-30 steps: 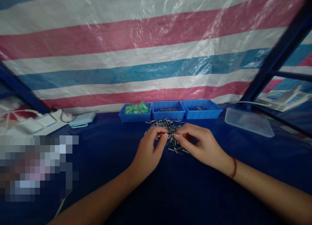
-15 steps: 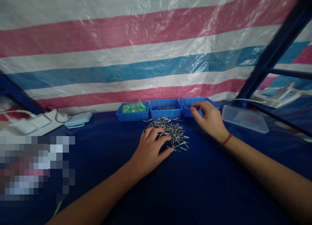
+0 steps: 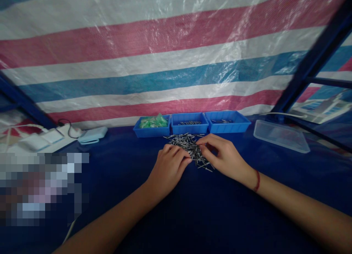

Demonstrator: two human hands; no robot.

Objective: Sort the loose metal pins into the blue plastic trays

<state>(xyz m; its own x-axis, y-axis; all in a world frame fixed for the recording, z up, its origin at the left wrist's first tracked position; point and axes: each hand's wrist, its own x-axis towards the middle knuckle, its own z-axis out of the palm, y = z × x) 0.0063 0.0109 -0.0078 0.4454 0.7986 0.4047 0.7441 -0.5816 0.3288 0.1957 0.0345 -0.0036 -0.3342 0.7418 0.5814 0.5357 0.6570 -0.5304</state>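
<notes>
The left hand [image 3: 168,169] and the right hand [image 3: 227,157] are both at the pile of thin metal pieces [image 3: 184,140], which lies on the dark blue surface [image 3: 192,217]. The pile is between the two hands and stretches a little beyond them, towards the trays.

The left hand is at the near left edge, palm down, with its fingers bent over the pieces. In this grip the thumb and the fingers are drawn near to each other, but whether a piece is between them, one cannot tell. The right hand comes from the right side; its thumb and forefinger point left into the pile, and their tips are almost together. Here also one cannot tell if a piece is held.

Neither hand is clearly nearer, because each one reaches its own side of the pile. The pieces have no common long axis: they cross in many directions, and at the far edge some lie roughly from left to right.

Behind the pile stand the left tray [image 3: 152,132] with a green bag [image 3: 154,121], the middle tray [image 3: 189,129] and the right tray [image 3: 229,128]. The last two contain similar thin pieces.
</notes>
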